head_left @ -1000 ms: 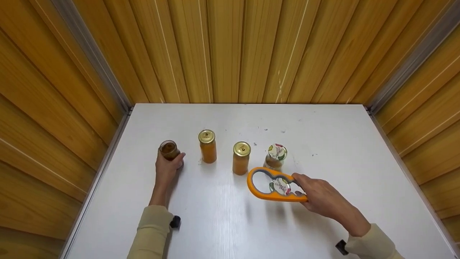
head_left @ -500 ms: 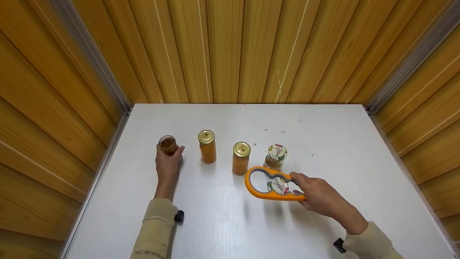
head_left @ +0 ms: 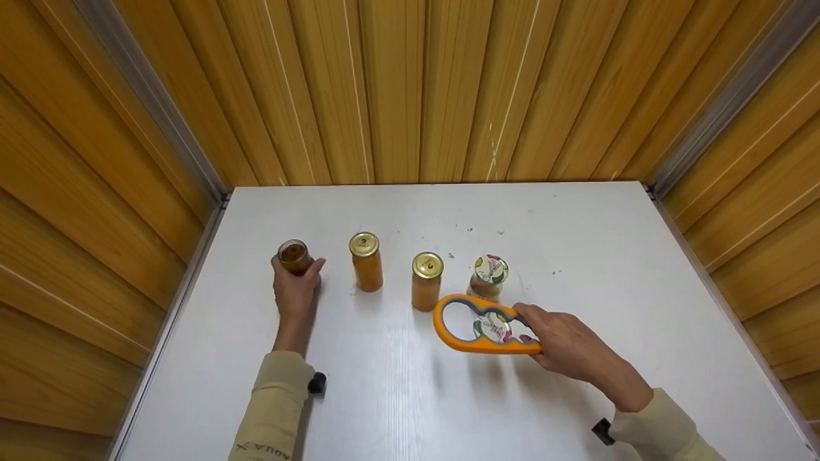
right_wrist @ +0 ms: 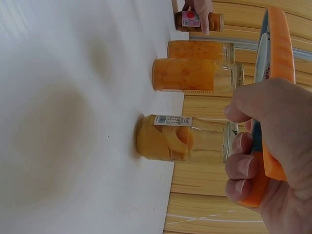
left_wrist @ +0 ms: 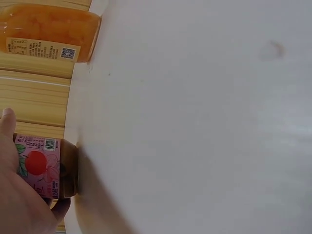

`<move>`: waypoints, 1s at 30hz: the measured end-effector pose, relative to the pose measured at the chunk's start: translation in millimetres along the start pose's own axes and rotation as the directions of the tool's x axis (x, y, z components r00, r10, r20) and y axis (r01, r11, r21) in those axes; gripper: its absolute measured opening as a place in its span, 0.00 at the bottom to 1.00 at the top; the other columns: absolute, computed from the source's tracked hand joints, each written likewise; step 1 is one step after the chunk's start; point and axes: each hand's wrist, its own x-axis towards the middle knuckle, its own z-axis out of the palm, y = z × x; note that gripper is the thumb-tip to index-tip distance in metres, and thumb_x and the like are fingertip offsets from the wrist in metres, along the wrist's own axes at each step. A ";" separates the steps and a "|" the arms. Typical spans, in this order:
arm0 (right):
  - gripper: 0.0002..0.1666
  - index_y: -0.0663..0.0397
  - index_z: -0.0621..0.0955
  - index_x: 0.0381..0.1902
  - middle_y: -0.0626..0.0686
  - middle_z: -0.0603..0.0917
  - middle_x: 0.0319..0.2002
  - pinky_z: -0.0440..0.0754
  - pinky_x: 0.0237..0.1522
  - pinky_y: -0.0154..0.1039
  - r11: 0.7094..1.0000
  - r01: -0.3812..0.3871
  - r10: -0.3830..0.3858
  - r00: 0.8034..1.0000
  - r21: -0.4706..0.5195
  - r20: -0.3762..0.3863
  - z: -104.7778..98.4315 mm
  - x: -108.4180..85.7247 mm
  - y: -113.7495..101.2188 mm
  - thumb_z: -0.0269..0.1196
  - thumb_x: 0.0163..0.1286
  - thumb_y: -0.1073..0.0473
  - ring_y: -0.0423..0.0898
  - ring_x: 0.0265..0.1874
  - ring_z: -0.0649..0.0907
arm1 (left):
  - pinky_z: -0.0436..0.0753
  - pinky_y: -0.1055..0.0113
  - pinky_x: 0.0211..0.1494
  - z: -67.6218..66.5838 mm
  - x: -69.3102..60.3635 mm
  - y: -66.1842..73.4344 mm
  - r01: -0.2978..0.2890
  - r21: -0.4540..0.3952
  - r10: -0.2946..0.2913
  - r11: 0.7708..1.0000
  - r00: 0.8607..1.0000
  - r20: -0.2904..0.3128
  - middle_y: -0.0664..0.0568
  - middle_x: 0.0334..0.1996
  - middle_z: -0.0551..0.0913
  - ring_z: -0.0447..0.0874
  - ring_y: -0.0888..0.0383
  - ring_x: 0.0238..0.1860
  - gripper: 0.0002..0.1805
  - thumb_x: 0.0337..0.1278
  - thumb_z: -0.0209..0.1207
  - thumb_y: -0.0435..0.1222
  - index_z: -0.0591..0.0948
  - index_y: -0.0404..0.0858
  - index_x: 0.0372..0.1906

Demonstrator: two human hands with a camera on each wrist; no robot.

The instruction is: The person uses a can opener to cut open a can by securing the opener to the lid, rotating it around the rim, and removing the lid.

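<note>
At the left of the head view, my left hand [head_left: 295, 291] grips a lidless glass jar [head_left: 294, 251] with dark contents, fingers and thumb around its side. The left wrist view shows the pink label [left_wrist: 39, 165] on this jar, its base against the table. My right hand [head_left: 570, 342] holds an orange-and-grey jar opener [head_left: 448, 338] above the table. A patterned round lid [head_left: 494, 327] sits within the opener's opening; in the right wrist view the lid [right_wrist: 263, 56] shows edge-on beside the orange frame [right_wrist: 281, 44].
Two gold-lidded jars of orange fruit [head_left: 367, 266] [head_left: 426, 285] stand upright mid-table. Just behind the opener stands a jar with a patterned lid [head_left: 491, 269]. Small specks dot the white table [head_left: 397, 384]; wood-look walls [head_left: 397, 89] rise at its back and sides.
My left hand has moved the dark jar slightly away from me, toward the back wall. The opener and lid have barely moved in my right hand. The head view has shifted slightly.
</note>
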 end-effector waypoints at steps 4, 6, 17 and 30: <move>0.43 0.59 0.70 0.64 0.54 0.86 0.46 0.85 0.35 0.40 1.000 0.012 -0.012 1.000 -0.002 -0.009 0.5 0.2 0.2 0.80 0.53 0.63 0.42 0.32 0.81 | 0.58 0.46 0.78 -3.9 -1.9 3.7 0.011 -0.071 -0.006 0.997 0.997 0.074 0.37 0.76 0.61 0.59 0.42 0.76 0.57 0.58 0.74 0.44 0.46 0.43 0.81; 0.42 0.59 0.70 0.63 0.53 0.85 0.45 0.84 0.33 0.39 0.999 0.035 -0.035 0.999 -0.016 -0.027 1.1 0.0 0.8 0.79 0.54 0.63 0.42 0.30 0.80 | 0.55 0.45 0.79 -6.8 -3.0 3.8 0.008 -0.089 0.001 0.996 0.994 0.107 0.35 0.78 0.56 0.55 0.42 0.78 0.62 0.58 0.74 0.42 0.40 0.46 0.83; 0.40 0.60 0.70 0.63 0.55 0.85 0.47 0.85 0.34 0.41 0.997 0.067 -0.069 0.996 -0.027 -0.056 -1.4 3.7 1.6 0.78 0.57 0.62 0.42 0.31 0.81 | 0.47 0.43 0.81 -24.5 -17.8 -3.6 0.026 -0.078 -0.013 0.997 0.986 0.168 0.36 0.79 0.52 0.47 0.41 0.81 0.66 0.60 0.72 0.41 0.31 0.47 0.83; 0.41 0.59 0.70 0.64 0.54 0.85 0.46 0.86 0.35 0.41 0.998 0.053 -0.054 0.997 -0.019 -0.046 -3.9 7.4 -2.2 0.79 0.57 0.63 0.42 0.31 0.81 | 0.64 0.50 0.73 -37.0 -70.3 25.4 -0.023 -0.176 0.013 0.984 0.998 -0.058 0.37 0.68 0.64 0.63 0.44 0.70 0.40 0.70 0.60 0.38 0.53 0.33 0.78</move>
